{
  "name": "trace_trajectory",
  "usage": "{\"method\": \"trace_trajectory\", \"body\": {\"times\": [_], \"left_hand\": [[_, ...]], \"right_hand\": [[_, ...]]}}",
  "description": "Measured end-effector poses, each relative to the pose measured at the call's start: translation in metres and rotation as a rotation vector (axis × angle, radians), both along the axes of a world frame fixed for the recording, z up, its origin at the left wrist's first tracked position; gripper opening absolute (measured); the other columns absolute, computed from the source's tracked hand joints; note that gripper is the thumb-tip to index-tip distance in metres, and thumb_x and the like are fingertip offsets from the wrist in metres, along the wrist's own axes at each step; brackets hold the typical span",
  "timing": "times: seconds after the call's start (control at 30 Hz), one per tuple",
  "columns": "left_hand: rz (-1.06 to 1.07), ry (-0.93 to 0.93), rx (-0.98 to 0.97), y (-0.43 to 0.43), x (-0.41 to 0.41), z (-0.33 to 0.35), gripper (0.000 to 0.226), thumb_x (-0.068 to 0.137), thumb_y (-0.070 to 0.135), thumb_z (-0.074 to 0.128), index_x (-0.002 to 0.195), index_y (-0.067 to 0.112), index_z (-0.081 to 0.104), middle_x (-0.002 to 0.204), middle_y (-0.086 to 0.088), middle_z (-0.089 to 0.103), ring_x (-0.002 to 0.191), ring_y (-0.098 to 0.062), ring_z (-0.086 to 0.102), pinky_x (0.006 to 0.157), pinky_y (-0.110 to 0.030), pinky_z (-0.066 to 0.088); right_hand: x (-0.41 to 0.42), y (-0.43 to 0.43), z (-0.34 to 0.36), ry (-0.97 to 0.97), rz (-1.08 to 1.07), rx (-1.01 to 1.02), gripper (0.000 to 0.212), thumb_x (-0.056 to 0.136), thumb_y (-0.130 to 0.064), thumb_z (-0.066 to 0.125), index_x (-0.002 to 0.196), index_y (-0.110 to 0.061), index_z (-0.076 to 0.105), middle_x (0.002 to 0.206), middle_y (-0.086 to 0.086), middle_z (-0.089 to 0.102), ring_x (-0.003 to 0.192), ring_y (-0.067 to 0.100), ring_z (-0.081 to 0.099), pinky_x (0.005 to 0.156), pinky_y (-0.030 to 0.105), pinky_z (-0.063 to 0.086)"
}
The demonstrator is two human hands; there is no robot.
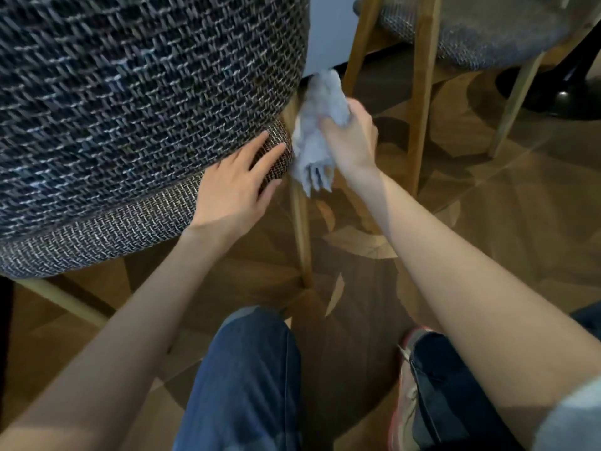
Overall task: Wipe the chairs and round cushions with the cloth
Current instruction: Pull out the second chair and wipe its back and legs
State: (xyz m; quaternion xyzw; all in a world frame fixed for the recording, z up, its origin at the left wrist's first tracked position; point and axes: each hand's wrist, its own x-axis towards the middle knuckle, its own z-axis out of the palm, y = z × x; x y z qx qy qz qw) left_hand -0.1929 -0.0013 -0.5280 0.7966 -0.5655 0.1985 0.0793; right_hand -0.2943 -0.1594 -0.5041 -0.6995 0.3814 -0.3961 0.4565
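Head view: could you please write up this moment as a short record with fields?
left hand: flat on the seat edge of the chair, fingers straight
right hand: grips the cloth
cloth: grey, bunched, at the top of the leg, beside the seat
chair: woven fabric, wooden legs
second chair: behind, to the right
floor: patterned wood

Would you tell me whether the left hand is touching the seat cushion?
Touching. The head view shows the left hand resting flat against the woven seat cushion.
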Motion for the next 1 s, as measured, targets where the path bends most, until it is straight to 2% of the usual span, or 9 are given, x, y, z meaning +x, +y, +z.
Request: {"method": "trace_trajectory", "body": {"times": [0.07,0.17,0.27,0.33,0.53,0.73,0.83,0.9,1.0], "left_hand": [[-0.006,-0.029,-0.013,-0.003,0.005,-0.001,0.053,0.098,0.048,0.032,0.147,0.027,0.036,0.153,-0.003,0.035,0.127,-0.032,0.048,0.096,-0.049,0.045],[-0.037,-0.056,-0.064,-0.004,0.007,-0.006,0.053,0.098,0.046,0.037,0.145,0.022,0.04,0.152,-0.005,0.037,0.125,-0.032,0.05,0.094,-0.049,0.047],[-0.051,-0.065,-0.092,-0.005,0.007,-0.008,0.052,0.099,0.044,0.039,0.144,0.018,0.042,0.15,-0.007,0.039,0.125,-0.033,0.05,0.096,-0.048,0.047],[-0.054,-0.079,-0.101,-0.006,0.008,-0.011,0.052,0.099,0.042,0.04,0.144,0.016,0.042,0.15,-0.007,0.039,0.124,-0.033,0.051,0.097,-0.049,0.047],[-0.064,-0.076,-0.112,-0.005,0.008,-0.014,0.05,0.1,0.039,0.042,0.144,0.016,0.041,0.15,-0.006,0.04,0.126,-0.032,0.048,0.098,-0.049,0.046],[-0.05,-0.12,-0.156,-0.006,0.006,-0.018,0.047,0.101,0.036,0.041,0.144,0.016,0.043,0.149,-0.006,0.042,0.13,-0.029,0.044,0.105,-0.042,0.041],[-0.05,-0.131,-0.163,-0.006,0.005,-0.02,0.047,0.102,0.036,0.041,0.144,0.016,0.043,0.149,-0.006,0.042,0.132,-0.029,0.043,0.108,-0.041,0.038],[-0.056,-0.134,-0.166,-0.006,0.006,-0.022,0.046,0.102,0.036,0.041,0.144,0.016,0.043,0.149,-0.005,0.042,0.131,-0.029,0.043,0.107,-0.04,0.038],[-0.06,-0.138,-0.172,-0.006,0.007,-0.023,0.046,0.102,0.036,0.04,0.144,0.016,0.042,0.149,-0.005,0.041,0.131,-0.029,0.043,0.108,-0.04,0.037]], "right_hand": [[0.018,-0.004,0.008,-0.025,0.121,0.019,0.027,0.093,-0.036,0.058,0.107,-0.014,0.066,0.099,0.006,0.069,0.084,0.012,0.065,0.074,0.022,0.052],[0.024,-0.009,0.005,-0.177,0.288,0.32,0.039,0.104,-0.037,0.035,0.113,-0.008,0.061,0.091,-0.003,0.066,0.072,-0.004,0.061,0.062,0.008,0.047],[0.024,-0.022,-0.012,-0.212,0.358,0.329,0.045,0.097,-0.035,0.047,0.133,-0.008,0.053,0.127,0.002,0.06,0.104,0.0,0.061,0.091,0.016,0.049],[0.026,-0.023,-0.019,-0.165,0.411,0.241,0.053,0.095,-0.033,0.056,0.143,-0.014,0.045,0.141,0.003,0.052,0.114,0.005,0.057,0.098,0.02,0.048],[0.036,-0.022,-0.036,-0.097,0.26,-0.045,0.045,0.089,-0.028,0.063,0.132,-0.017,0.058,0.12,-0.007,0.068,0.111,0.001,0.061,0.103,0.031,0.047],[0.007,-0.004,-0.099,0.062,0.343,-0.022,0.029,0.089,-0.008,0.063,0.118,-0.009,0.065,0.105,-0.002,0.07,0.095,0.007,0.064,0.084,0.016,0.049],[-0.007,0.007,-0.13,0.224,0.362,0.109,0.021,0.091,-0.015,0.065,0.112,-0.013,0.066,0.1,-0.004,0.071,0.091,0.007,0.066,0.088,0.028,0.055],[-0.007,0.012,-0.133,0.206,0.314,0.12,0.02,0.09,-0.017,0.067,0.109,-0.014,0.068,0.098,-0.006,0.071,0.089,0.003,0.067,0.088,0.034,0.055],[0.009,0.01,-0.109,0.0,0.225,-0.011,0.029,0.088,-0.017,0.067,0.118,-0.017,0.067,0.104,-0.003,0.072,0.097,0.007,0.067,0.089,0.038,0.055]]}}
